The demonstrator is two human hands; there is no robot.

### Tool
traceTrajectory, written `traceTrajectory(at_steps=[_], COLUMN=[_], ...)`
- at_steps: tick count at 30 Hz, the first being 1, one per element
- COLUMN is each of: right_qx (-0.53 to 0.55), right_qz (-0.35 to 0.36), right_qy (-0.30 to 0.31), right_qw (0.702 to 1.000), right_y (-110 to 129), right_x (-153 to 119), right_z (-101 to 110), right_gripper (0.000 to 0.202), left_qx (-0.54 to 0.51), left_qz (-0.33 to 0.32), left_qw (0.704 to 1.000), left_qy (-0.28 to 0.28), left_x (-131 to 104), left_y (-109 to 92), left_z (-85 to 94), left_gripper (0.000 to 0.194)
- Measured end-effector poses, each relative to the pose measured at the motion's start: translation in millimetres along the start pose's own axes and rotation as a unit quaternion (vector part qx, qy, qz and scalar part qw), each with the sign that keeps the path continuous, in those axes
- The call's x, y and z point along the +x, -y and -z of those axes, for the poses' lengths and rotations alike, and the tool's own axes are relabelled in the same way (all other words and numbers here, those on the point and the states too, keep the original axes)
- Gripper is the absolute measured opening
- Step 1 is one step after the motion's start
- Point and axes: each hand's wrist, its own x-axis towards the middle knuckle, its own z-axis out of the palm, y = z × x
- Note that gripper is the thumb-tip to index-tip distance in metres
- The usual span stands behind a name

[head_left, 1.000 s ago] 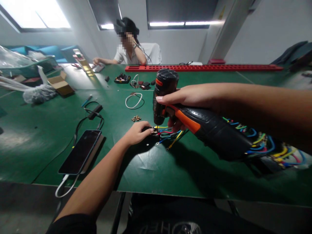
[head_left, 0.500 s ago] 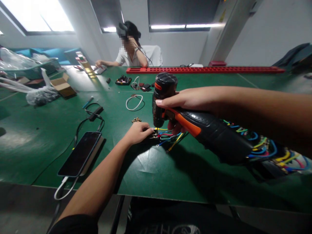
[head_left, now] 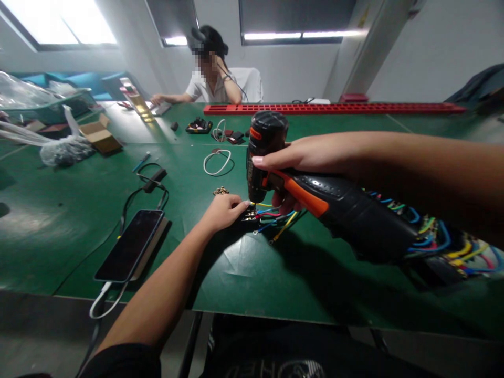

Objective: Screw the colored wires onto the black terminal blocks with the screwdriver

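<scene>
My right hand [head_left: 289, 163] is wrapped round the grip of a black and orange cordless drill [head_left: 268, 136], its nose pointing straight down. Below the nose, the bit meets a small black terminal block [head_left: 250, 215] with brass-coloured parts. My left hand [head_left: 225, 211] grips that block from the left, thumb along its top edge. Yellow, red and blue wires [head_left: 271, 216] run out from the block's right side, and some end in loose ring lugs on the table. A small heap of brass screws [head_left: 221, 191] lies just beyond my left hand.
A phone [head_left: 129, 245] with a white cable lies at left on the green table [head_left: 220, 289]. Several wired blocks [head_left: 441, 239] stand at right under my forearm. Farther off are a white cable loop [head_left: 217, 163], an open carton [head_left: 100, 135], a long red strip [head_left: 334, 108] and a seated person [head_left: 210, 79].
The view has shifted slightly. Both hands keep nearly the same places, with the drill still upright over the terminal block.
</scene>
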Motion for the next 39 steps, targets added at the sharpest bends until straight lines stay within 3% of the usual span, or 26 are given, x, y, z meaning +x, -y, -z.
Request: traceTrajectory(at_steps=[6, 18, 25, 31, 39], right_qx=[0.054, 0.065, 0.063, 0.065, 0.052], right_qz=[-0.036, -0.053, -0.061, -0.051, -0.037], right_qy=[0.028, 0.016, 0.023, 0.014, 0.004], right_qw=[0.997, 0.996, 0.996, 0.997, 0.998], right_y=[5.8, 11.8, 12.7, 16.8, 18.9], right_x=[-3.6, 0.1, 0.1, 1.7, 1.6], right_z=[-2.7, -3.9, -3.7, -3.2, -1.9], right_gripper=[0.042, 0.034, 0.040, 0.037, 0.037], left_qx=[-0.024, -0.040, -0.115, -0.178, -0.207], left_qz=[0.025, 0.036, 0.080, 0.084, 0.069], left_qw=[0.999, 0.998, 0.982, 0.973, 0.971], left_qy=[-0.011, -0.029, -0.129, -0.118, -0.100], left_x=[-0.3, -3.4, -3.9, -1.8, -5.1], left_y=[0.0, 4.9, 17.6, 29.5, 20.7], left_z=[-2.3, -6.1, -10.9, -17.0, -16.0], left_gripper=[0.045, 0.040, 0.030, 0.028, 0.022])
